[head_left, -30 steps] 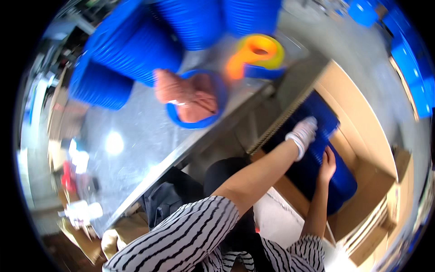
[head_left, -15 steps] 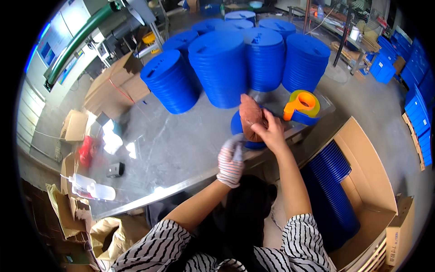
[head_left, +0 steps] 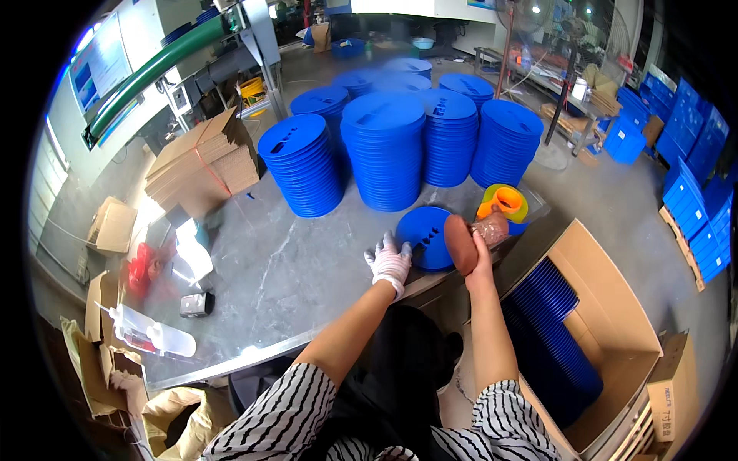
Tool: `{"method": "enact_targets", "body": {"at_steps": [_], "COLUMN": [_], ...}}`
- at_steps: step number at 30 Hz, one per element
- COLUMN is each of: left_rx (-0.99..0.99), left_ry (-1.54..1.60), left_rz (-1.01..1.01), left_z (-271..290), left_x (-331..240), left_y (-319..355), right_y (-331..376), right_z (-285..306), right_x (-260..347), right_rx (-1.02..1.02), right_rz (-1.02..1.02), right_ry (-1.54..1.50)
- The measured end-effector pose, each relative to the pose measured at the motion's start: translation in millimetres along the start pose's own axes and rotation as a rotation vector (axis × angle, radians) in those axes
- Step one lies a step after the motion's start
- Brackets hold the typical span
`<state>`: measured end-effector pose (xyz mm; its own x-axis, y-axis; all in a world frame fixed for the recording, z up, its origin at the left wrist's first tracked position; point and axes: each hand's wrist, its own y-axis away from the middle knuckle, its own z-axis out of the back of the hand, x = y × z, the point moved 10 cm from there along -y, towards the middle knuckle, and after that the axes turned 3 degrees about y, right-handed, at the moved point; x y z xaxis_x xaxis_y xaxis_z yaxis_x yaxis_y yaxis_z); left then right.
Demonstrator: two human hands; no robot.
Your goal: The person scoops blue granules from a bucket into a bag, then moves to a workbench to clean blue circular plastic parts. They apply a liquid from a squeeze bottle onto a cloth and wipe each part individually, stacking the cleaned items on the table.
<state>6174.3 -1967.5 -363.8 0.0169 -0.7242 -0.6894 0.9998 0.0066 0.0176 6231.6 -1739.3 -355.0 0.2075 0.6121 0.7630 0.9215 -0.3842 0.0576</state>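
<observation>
The largest thing I had before me was the grey metal bench, its near edge running just ahead of the person's body. Beyond its right end I could see an open carton standing lower down, with blue discs packed in it on edge. Tall stacks of blue discs stood on the bench towards its far edge. One single blue disc lay flat by the near edge, short of the right corner, dark cut-outs showing in it. A clear squeeze bottle lay near the left end. I had the gloved left hand at the left rim of that single disc, fingers spread and holding nothing; I could not tell whether the tips touched it. The bare right hand was closed around a reddish-brown bundle, held up over the disc's right side, above the near edge. Past it, near the right corner, sat an orange tape dispenser. Smallest to me was a little black box right of the bottle
</observation>
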Motion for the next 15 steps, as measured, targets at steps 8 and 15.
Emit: {"method": "enact_targets", "body": {"at_steps": [8,15], "left_rx": [-0.372,-0.72], "left_ry": [0.642,0.791], "left_rz": [-0.079,-0.413], "left_z": [62,255], "left_x": [41,19], "left_y": [31,59], "right_y": [62,89], "right_z": [-75,-255], "right_x": [-22,0], "right_rx": [0.181,0.61], "right_rz": [0.12,0.375], "right_ry": [0.025,-0.082]}}
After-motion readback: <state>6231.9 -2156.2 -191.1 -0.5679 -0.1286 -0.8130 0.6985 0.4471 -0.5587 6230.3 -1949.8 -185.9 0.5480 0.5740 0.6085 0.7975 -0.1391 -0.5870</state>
